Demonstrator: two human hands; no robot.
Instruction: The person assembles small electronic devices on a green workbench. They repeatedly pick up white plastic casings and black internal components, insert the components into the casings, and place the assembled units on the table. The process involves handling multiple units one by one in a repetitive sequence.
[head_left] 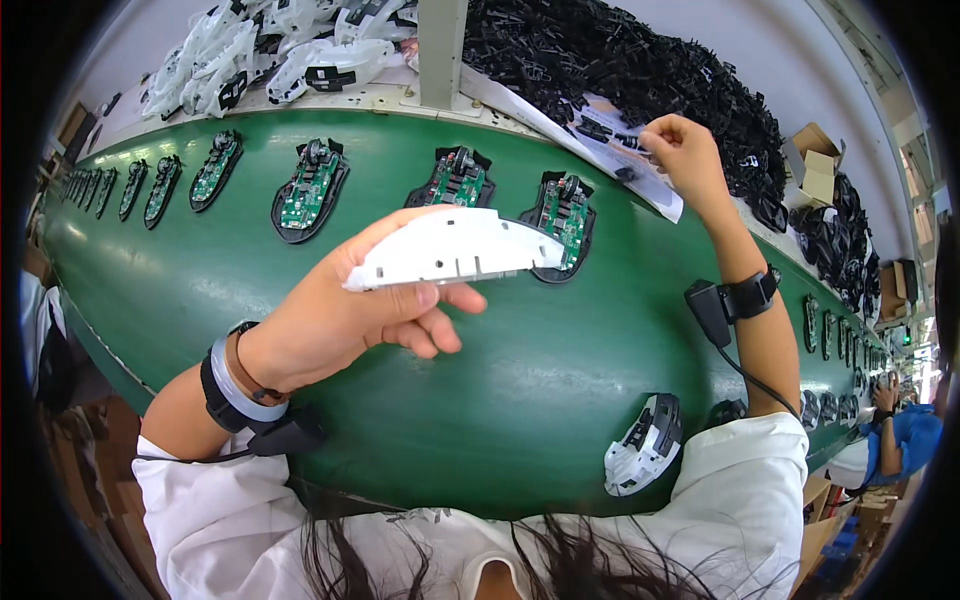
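Observation:
My left hand [335, 310] holds a curved white plastic mouse shell [450, 243] above the green belt, with the thumb along its near edge and the other fingers beneath. Small slots and holes run along the shell's edge. To the far right, my right hand [692, 165] is raised over a white printed sheet [650, 188] beside a heap of small black plastic parts [640, 60]. Its thumb and fingertips are pinched together; whatever lies between them is too small to make out. Behind the shell lie black mouse bases with green circuit boards, one [567, 225] partly covered by it.
Circuit-board mouse bases [312, 190] line the green belt [400, 440] to both sides. A white-and-black mouse [643, 445] lies near my right elbow. White shells [215, 65] pile up at the far left, past a metal post [441, 55]. A co-worker in blue [910, 440] sits far right.

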